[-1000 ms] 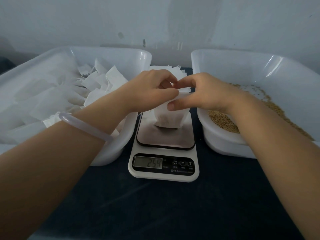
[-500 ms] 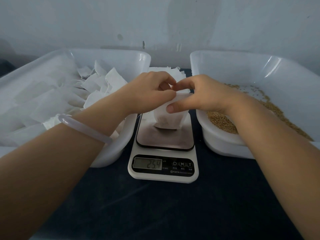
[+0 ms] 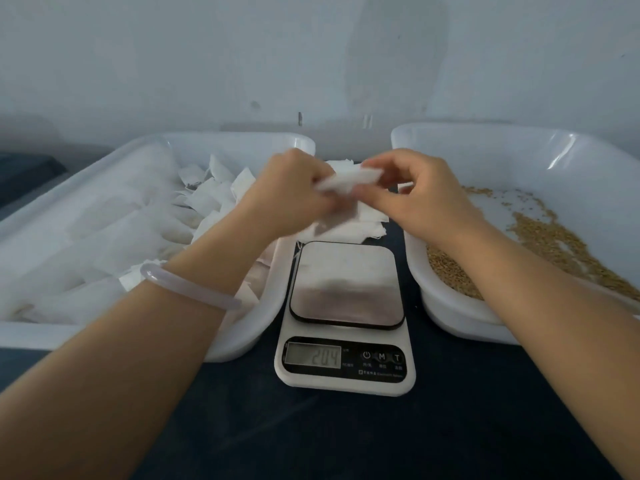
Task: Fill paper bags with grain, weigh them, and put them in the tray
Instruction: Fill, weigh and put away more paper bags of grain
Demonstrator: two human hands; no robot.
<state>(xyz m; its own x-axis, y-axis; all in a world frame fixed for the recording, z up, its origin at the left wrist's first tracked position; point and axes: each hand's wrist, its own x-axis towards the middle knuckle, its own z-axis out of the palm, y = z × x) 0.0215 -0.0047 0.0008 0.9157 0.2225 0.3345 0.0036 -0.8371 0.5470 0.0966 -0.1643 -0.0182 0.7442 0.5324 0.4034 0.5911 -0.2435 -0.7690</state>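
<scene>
A small white paper bag (image 3: 341, 183) hangs in the air above and behind the kitchen scale (image 3: 346, 317). My left hand (image 3: 291, 195) grips its left end and my right hand (image 3: 415, 195) pinches its right end. The bag is blurred by motion. The scale's steel platform (image 3: 346, 282) is bare and its display (image 3: 313, 356) reads about 204. A stack of flat white bags (image 3: 367, 226) lies behind the scale, partly hidden by my hands.
The white tray (image 3: 239, 143) on the left holds several filled white bags (image 3: 114, 237). The white tray (image 3: 450, 317) on the right holds loose golden grain (image 3: 540, 237). All stand on a dark tabletop (image 3: 311, 434) against a pale wall.
Both hands have lifted the bag off the scale's platform and up toward the back. The platform is now bare and the reading dropped from 254 to about 204.
</scene>
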